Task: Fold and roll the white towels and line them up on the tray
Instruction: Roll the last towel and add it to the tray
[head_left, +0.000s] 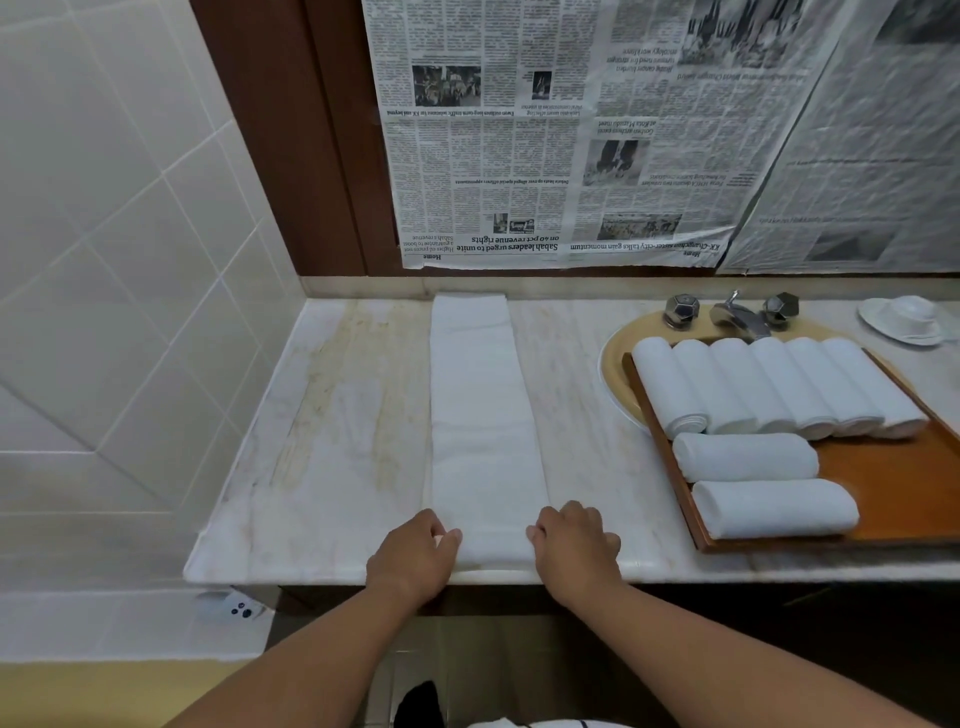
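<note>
The left grip (415, 558), a bare hand, is closed on the near left corner of a long towel (483, 415), with the fingers curled over the edge of the cloth. The right grip (574, 545), also a bare hand, is closed in the same way on the near right corner. Both grips are set at the front edge of the tabletop (337, 441), with the width of the towel between them.

The towel is folded into a narrow white strip. It is laid flat and stretched straight away from the grips to the back of the tabletop. Between the grips its near end is raised into a thicker lip; whether this is a first turn of a roll cannot be told.

To the right of the right grip, and well apart from it, a wooden tray (893, 483) is set partly over a beige sink (615, 364). A row of rolled towels (779, 384), six in all, is lined up side by side at the tray's far end. Two crosswise rolls (745, 457) are laid in front of it. Beyond the tray a metal tap (737, 317) and a white dish (904, 319) are seen. Beyond the towel's far end, newspaper sheets (519, 156) are fixed upside down to the wall. To the left of the left grip a tiled wall (104, 260) is seen.
</note>
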